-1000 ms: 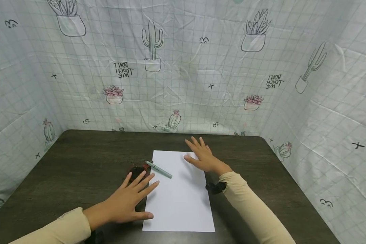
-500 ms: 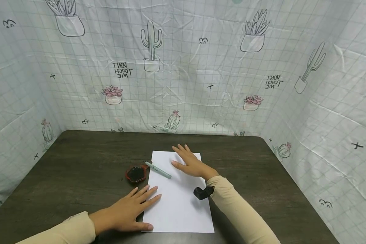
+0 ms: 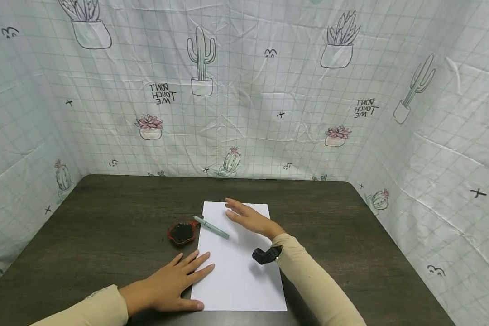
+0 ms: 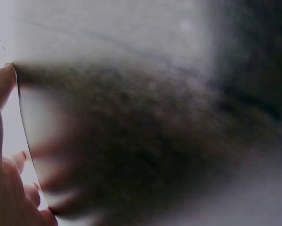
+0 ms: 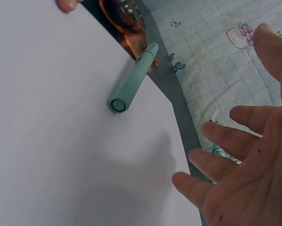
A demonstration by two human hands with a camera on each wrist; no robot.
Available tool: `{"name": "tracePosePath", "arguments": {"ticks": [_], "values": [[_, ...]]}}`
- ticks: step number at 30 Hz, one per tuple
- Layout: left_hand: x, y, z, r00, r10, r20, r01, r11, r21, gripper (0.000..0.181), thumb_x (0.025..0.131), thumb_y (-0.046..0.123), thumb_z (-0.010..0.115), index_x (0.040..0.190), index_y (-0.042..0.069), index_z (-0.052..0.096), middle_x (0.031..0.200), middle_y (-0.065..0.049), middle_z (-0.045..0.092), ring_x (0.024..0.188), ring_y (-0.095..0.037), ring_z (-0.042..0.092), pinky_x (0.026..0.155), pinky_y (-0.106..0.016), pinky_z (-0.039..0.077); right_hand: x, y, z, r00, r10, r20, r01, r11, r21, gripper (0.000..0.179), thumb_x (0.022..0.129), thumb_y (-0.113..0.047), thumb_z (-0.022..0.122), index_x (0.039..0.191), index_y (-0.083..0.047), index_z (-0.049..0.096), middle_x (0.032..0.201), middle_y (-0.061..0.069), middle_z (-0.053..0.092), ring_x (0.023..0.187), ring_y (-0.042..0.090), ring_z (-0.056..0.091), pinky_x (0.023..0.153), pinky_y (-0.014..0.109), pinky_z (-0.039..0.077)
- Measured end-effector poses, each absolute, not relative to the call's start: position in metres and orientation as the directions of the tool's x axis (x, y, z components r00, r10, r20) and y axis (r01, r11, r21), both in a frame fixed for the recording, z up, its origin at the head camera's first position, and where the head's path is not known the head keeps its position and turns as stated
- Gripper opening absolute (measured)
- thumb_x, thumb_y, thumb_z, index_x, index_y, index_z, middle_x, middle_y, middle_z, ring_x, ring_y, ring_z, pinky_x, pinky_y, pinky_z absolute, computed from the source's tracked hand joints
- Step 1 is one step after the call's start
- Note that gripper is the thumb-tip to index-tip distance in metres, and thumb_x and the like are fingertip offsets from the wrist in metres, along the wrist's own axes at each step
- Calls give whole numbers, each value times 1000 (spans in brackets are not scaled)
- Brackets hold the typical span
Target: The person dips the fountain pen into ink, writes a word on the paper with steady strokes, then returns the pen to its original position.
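Observation:
A sheet of white paper point(image 3: 242, 280) lies on the dark table. My left hand point(image 3: 167, 285) rests with spread fingers on the paper's lower left edge, thumb near the bottom corner. Over the upper part of the sheet hovers my right hand point(image 3: 250, 219), its fingers extended and holding nothing; its shadow falls on the paper. A pale green pen point(image 3: 213, 227) lies slanted across the sheet's upper left edge, as the pen point(image 5: 132, 82) in the right wrist view also shows. The left wrist view is mostly blurred, with the left hand point(image 4: 9, 183) at its edge.
Left of the paper sits a flower-shaped dark object point(image 3: 182, 232) with a red-orange rim and a short handle near the pen's tip. The dark wooden table point(image 3: 118, 217) ends at a grid-patterned cloth point(image 3: 244, 104) printed with cacti. A black wrist camera point(image 3: 266, 256) hangs below the right wrist.
Both hands came down toward the sheet. My left hand moved nearer me, uncovering the flower-shaped object, and settled on the paper's edge. My right hand moved left over the sheet, its fingers drawing closer together.

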State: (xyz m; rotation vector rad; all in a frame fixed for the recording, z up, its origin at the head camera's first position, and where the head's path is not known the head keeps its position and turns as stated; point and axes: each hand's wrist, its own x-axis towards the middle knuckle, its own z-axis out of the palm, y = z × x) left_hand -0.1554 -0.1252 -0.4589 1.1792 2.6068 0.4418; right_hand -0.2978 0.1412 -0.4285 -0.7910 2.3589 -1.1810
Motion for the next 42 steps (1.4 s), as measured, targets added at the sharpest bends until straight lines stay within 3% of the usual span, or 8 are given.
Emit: {"name": "tracePosePath", "arguments": {"ticks": [4, 8, 18, 25, 32, 42], "values": [[-155, -125, -460, -645, 759, -88, 687, 626, 368, 82, 88, 70, 44, 154, 25, 25, 161, -6, 13, 145, -37, 15, 106, -68, 19, -303, 141, -432, -736, -668, -111, -197, 368, -909, 61, 103, -42, 37, 152, -7, 25, 148, 14, 41, 139, 28, 36, 111, 47, 32], [-156, -125, -461, -646, 758, -86, 688, 628, 364, 81, 88, 71, 42, 154, 26, 24, 161, -5, 12, 146, -36, 14, 107, -68, 19, -308, 141, -435, -689, -710, -146, -67, 263, -963, 60, 105, -39, 34, 150, 0, 26, 149, 18, 39, 139, 32, 35, 111, 48, 30], [-157, -125, -461, -643, 761, -90, 684, 623, 379, 80, 89, 70, 43, 154, 26, 24, 161, -4, 12, 146, -35, 13, 107, -67, 17, -314, 130, -440, -663, -718, -212, 70, 223, -972, 52, 105, -28, 38, 145, 5, 33, 143, 21, 45, 133, 32, 44, 108, 42, 36], [-157, -124, -461, -644, 760, -84, 688, 624, 370, 81, 89, 70, 42, 154, 26, 24, 161, -5, 13, 146, -35, 13, 107, -67, 18, -317, 119, -441, -650, -723, -232, 50, 265, -963, 49, 104, -23, 43, 142, 6, 39, 137, 22, 52, 127, 32, 51, 103, 39, 42], [-156, -125, -460, -644, 761, -78, 688, 621, 377, 80, 89, 69, 44, 154, 26, 24, 161, -5, 13, 146, -36, 14, 107, -67, 18, -318, 103, -443, -686, -683, -251, 22, 325, -945, 47, 97, -21, 57, 135, 6, 50, 132, 15, 57, 120, 22, 57, 98, 34, 47], [-156, -127, -460, -644, 761, -84, 687, 623, 375, 81, 89, 70, 42, 154, 26, 23, 161, -4, 12, 146, -35, 13, 107, -67, 17, -315, 86, -442, -759, -621, -194, -185, 491, -851, 32, 92, -21, 65, 121, -5, 67, 116, 5, 68, 91, 9, 62, 80, 27, 52]]}}
